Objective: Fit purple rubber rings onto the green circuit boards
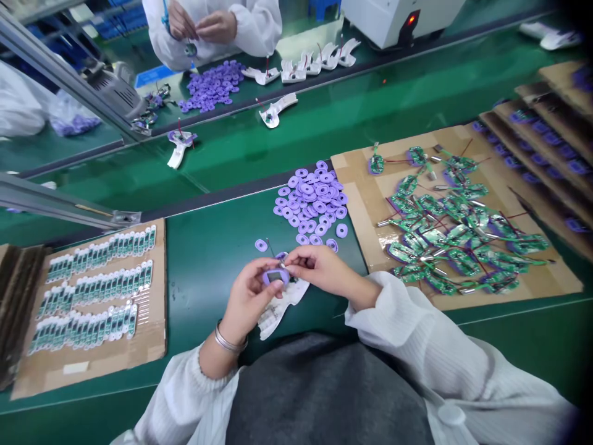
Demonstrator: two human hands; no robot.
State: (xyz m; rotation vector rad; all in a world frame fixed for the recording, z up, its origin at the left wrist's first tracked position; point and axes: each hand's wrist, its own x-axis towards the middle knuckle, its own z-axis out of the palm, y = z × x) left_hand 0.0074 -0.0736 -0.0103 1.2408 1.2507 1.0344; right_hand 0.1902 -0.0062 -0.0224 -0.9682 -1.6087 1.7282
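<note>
My left hand (pixel 248 303) is shut around a small purple plastic ring part (pixel 274 277) with a dark window in its middle. My right hand (pixel 319 269) pinches a thin wire (pixel 273 250) or pin rising from that part, its fingertips close to the left fingers. Below both hands lies a white plastic moulded piece (pixel 282 307), partly hidden by my left hand. Just beyond my fingers spreads a heap of purple rings (pixel 310 201). A bracelet (pixel 230 338) circles my left wrist.
Cardboard sheets on the green bench carry wired green circuit boards (pixel 463 228) to the right and rows of green board strips (pixel 95 290) to the left. Stacked trays (pixel 532 148) stand at right. Across the dark-edged belt, a co-worker's hands (pixel 199 25) hold a small part.
</note>
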